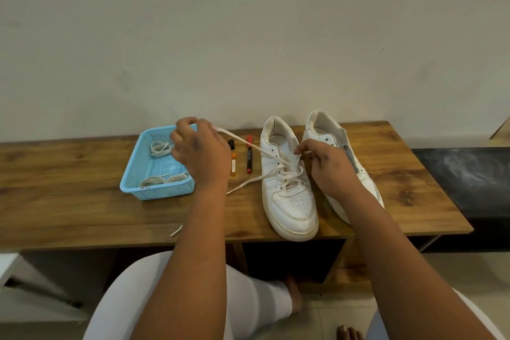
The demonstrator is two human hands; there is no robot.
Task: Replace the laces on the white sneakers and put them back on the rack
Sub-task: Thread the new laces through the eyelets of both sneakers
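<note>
Two white leather sneakers on the wooden tabletop (82, 201): the laced sneaker (287, 188) nearer centre, the unlaced sneaker (328, 132) just beside it. Left hand (198, 149) pinches the flat white lace (248, 143) taut; right hand (328, 163) pinches lace at the eyelets. The light blue perforated plastic basket (132, 174) holds two lace bundles. Two markers lie between.
</note>
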